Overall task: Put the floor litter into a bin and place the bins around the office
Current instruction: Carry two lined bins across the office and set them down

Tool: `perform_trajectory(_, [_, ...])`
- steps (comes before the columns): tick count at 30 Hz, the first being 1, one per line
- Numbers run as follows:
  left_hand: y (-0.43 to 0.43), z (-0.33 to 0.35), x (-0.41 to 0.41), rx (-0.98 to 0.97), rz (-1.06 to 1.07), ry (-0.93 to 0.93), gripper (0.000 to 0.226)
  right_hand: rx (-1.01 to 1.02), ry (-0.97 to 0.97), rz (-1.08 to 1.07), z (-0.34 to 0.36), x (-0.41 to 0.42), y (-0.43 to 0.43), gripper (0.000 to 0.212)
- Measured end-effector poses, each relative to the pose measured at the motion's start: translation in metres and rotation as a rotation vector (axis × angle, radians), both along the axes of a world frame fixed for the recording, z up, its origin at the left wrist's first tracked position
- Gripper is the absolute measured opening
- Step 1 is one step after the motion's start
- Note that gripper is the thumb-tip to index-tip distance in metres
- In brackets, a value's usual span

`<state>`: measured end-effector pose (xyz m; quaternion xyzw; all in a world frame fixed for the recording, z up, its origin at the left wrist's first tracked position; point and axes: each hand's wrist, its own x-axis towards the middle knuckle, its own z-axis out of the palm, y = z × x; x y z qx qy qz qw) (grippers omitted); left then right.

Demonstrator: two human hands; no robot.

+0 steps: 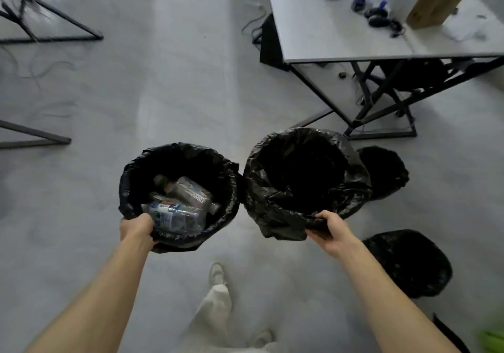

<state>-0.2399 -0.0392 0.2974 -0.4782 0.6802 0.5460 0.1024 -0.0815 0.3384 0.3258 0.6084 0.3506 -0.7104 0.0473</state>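
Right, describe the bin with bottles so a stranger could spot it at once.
From the grey desk upper right, look down to four black-lined bins. Two floor bins stand at the right; two are held. It is the leftmost bin, in the left hand: only it shows plastic bottles.

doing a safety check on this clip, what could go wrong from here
The right hand grips loose liner on the right bin; it could slip and the bin drop. The left hand holds the left bin by one edge; tilting could spill its bottles. The floor bin close by could trip the person.
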Motion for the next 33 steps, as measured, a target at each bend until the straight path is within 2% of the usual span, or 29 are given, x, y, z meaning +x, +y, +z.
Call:
perform_trajectory(4, [-0.016,0.021,-0.057,0.018,-0.012,0.013,0.054,0.029,0.039,0.046,0.039,-0.057,-0.016,0.007])
perform_trajectory(11, [-0.031,0.051,-0.165,0.055,-0.078,0.06,0.063,0.073,0.077,0.078,0.063,-0.158,-0.04,0.012])
perform_trajectory(17, [-0.025,0.042,-0.267,0.05,-0.081,0.099,0.071,0.078,0.11,0.041,0.061,-0.253,-0.046,0.022])
perform_trajectory(22, [-0.002,0.041,-0.351,0.081,-0.04,0.079,0.068,0.06,0.103,0.01,0.065,-0.349,-0.031,0.004])
perform_trajectory(27, [0.014,0.021,-0.449,0.077,-0.009,0.08,0.071,0.076,0.095,0.063,0.061,-0.454,0.0,0.011])
perform_trajectory(31, [0.014,-0.038,-0.564,0.045,0.049,0.058,0.073,0.091,0.096,0.14,0.066,-0.558,0.035,0.01])
perform_trajectory(33, [0.024,-0.021,-0.599,0.034,0.047,0.059,0.079,0.114,0.087,0.165,0.073,-0.601,0.048,0.01])
